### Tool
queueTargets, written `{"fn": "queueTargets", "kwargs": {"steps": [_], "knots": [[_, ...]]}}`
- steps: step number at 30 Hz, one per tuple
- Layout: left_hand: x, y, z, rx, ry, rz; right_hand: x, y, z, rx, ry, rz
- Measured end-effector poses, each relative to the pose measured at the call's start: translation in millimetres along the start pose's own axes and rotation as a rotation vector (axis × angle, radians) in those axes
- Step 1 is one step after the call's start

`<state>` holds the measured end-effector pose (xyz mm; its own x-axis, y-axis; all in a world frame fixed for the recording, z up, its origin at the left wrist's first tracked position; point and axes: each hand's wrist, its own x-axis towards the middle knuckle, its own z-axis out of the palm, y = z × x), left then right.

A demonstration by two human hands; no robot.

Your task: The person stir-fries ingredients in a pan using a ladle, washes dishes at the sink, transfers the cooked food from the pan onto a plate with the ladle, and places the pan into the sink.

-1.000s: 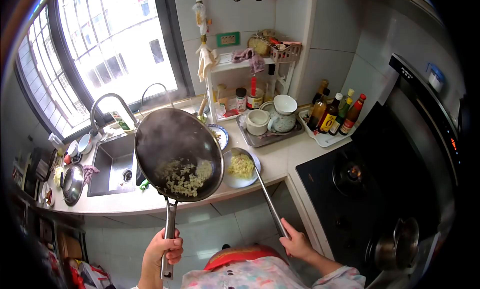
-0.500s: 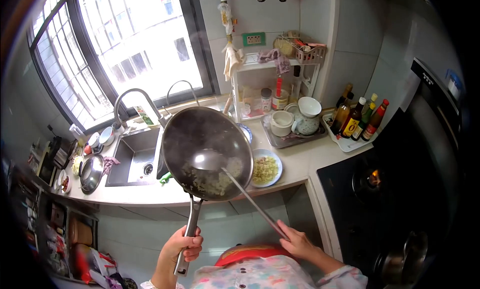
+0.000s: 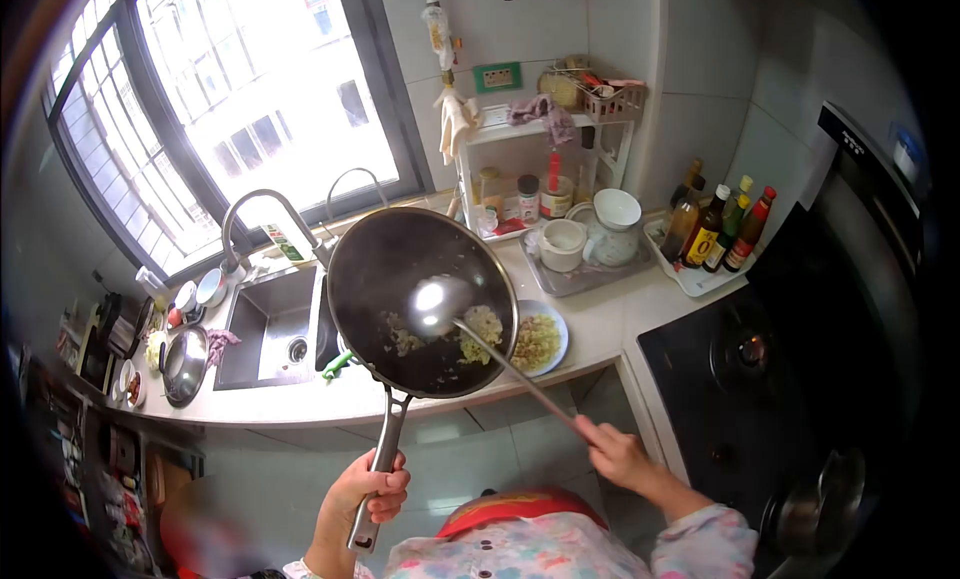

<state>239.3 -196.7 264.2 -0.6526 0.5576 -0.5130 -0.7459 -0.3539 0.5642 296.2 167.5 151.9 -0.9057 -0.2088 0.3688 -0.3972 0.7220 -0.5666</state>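
My left hand (image 3: pixel 372 491) is wrapped round the handle of a dark wok (image 3: pixel 400 269), which is tilted over the counter's front edge. Pale chopped food (image 3: pixel 482 331) lies in the lower part of the wok. My right hand (image 3: pixel 618 454) grips a long metal ladle (image 3: pixel 530 384), whose shiny bowl is inside the wok beside the food. Just right of the wok and partly behind it, a plate (image 3: pixel 562 341) on the counter holds a heap of similar yellowish chopped food.
A sink (image 3: pixel 270 329) with a faucet (image 3: pixel 262 196) is on the left, near a metal lid (image 3: pixel 186 367). Behind are a tray (image 3: pixel 590 282) of crockery and several bottles (image 3: pixel 708 229). At right, the black stove (image 3: pixel 700 379) has a glowing burner and a pot (image 3: pixel 820 509).
The ladle has moved from over the plate into the wok, and more food is now gathered near its bowl. The view has shifted. Both hands keep their grips.
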Motion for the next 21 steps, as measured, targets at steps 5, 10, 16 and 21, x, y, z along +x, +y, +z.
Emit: {"fn": "queueTargets", "kwargs": {"steps": [5, 10, 16, 21], "knots": [[-1, 3, 2, -0.001, 0.005, -0.028, 5, -3, 22, 0.060, 0.001, -0.039], [1, 2, 2, 0.004, 0.019, -0.036, -40, 12, -22, -0.146, -0.078, 0.078], [3, 5, 5, 0.025, 0.010, -0.049, -13, -13, 20, 0.047, -0.005, -0.030], [2, 4, 9, 0.012, 0.022, -0.028, -46, 18, -20, -0.228, -0.039, -0.013]]}}
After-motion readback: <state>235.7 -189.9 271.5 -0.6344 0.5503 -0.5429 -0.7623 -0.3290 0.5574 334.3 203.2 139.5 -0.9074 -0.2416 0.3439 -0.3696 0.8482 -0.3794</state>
